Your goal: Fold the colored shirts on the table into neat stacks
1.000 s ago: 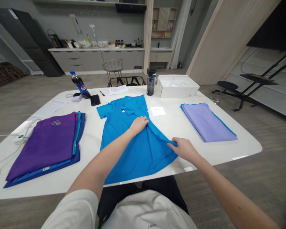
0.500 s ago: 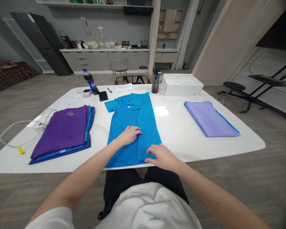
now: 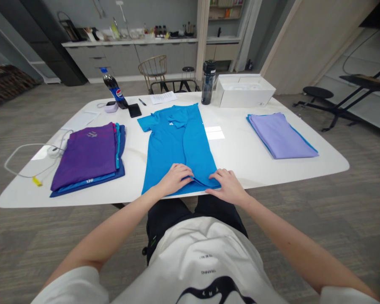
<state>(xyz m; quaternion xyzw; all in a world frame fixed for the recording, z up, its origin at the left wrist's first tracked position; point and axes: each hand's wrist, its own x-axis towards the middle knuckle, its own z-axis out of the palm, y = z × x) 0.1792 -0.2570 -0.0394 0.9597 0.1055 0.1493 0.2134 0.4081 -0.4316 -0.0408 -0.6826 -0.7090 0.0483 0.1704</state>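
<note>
A blue polo shirt (image 3: 177, 143) lies face down on the white table (image 3: 259, 156), its right side folded in lengthwise and its collar end pointing away from me. My left hand (image 3: 175, 179) sits on the shirt's near edge, just left of the middle. My right hand (image 3: 228, 187) rests on the near right corner. Both hands seem to pinch the hem, which curls up into a shallow fold beneath their fingers.
To the left lie a stack of folded purple and blue garments (image 3: 87, 156) and a white cable (image 3: 28, 162). A folded lavender cloth (image 3: 281, 135) lies right. Along the far side stand a Pepsi bottle (image 3: 114, 90), a dark water bottle (image 3: 208, 82), and a white box (image 3: 243, 92).
The shirt's right side is now folded inward, narrowing it. Both hands have moved to the near hem, which has started to lift and fold. My view has tilted down less sharply.
</note>
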